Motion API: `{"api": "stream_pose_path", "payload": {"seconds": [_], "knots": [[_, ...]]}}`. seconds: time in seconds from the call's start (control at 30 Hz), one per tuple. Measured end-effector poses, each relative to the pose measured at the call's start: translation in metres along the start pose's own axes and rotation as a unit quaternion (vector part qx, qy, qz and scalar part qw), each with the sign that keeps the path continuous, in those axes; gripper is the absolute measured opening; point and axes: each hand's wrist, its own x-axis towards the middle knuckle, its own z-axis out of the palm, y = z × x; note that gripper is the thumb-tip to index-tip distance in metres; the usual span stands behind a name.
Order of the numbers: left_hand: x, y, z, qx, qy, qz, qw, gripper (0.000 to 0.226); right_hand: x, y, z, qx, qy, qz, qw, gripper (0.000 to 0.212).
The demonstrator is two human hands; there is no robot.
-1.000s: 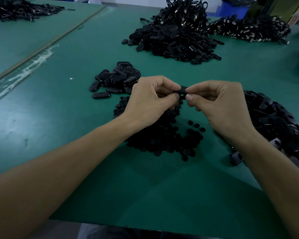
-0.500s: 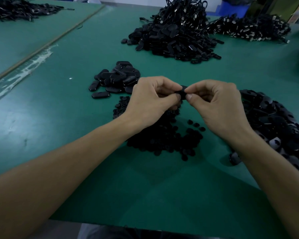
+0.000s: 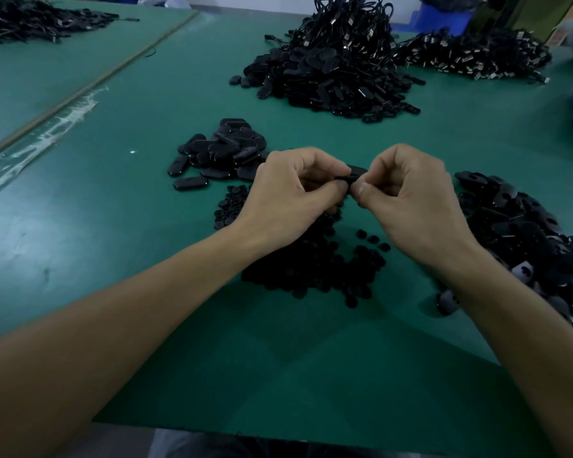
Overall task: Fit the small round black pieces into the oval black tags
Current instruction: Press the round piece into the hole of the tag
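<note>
One oval black tag [image 3: 357, 172] is held above the bench, pinched where the fingertips of the two hands meet; only its far edge shows past the knuckles. The left hand [image 3: 288, 196] curls round the near end, thumb and forefinger clamped on it. The right hand [image 3: 411, 200] nips the other end, thumb pressed in toward the middle, which looks like the push that seats a small round piece. That piece is hidden under the fingers, so whether it is home cannot be told. Gripping the tag from both ends likely steadies it against the thumb pressure. Directly below the hands lies the heap of small round black pieces [image 3: 315, 262], within easy reach for the next pick. Beside the right wrist spreads a heap of oval tags [image 3: 523, 233], probably the supply. Just beyond the left hand, a small pile of tags [image 3: 222, 157] probably holds finished ones. Far beyond both hands, a big heap of corded tags [image 3: 331, 74] rests on the green bench [image 3: 113, 259].
</note>
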Motion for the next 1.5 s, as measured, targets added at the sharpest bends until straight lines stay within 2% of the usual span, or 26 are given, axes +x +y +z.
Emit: {"api": "stream_pose_path", "payload": {"seconds": [0.13,0.4,0.53,0.87,1.0,1.1,1.27,1.5], "knots": [[-0.002,-0.001,0.002,0.017,-0.017,-0.002,1.0,0.013,0.001,0.001,-0.003,0.002,-0.029,0.018,0.999,0.026],[-0.006,0.002,0.004,0.12,-0.005,0.055,0.991,0.018,-0.002,0.001,0.002,0.018,0.013,0.055,0.998,0.027],[-0.009,0.003,0.004,0.166,0.01,0.069,0.984,0.02,-0.002,0.003,0.004,0.025,0.01,0.062,0.998,0.028],[-0.006,0.003,-0.001,0.213,0.029,0.062,0.975,0.015,-0.005,-0.001,0.004,0.098,-0.056,0.013,0.993,0.024],[-0.004,0.002,-0.004,0.173,0.03,0.041,0.984,0.018,-0.006,0.0,0.007,0.036,-0.022,-0.028,0.999,0.021],[-0.004,0.003,-0.004,0.089,-0.019,0.008,0.996,0.025,-0.004,0.002,0.006,-0.012,-0.002,-0.045,0.999,0.019],[-0.003,0.001,-0.009,-0.028,-0.047,-0.026,0.998,0.029,-0.001,0.009,0.002,0.073,-0.046,-0.003,0.996,0.016],[-0.002,-0.006,-0.007,-0.012,-0.02,-0.027,0.999,0.022,0.0,0.016,-0.001,0.09,-0.064,0.014,0.994,0.012]]}}
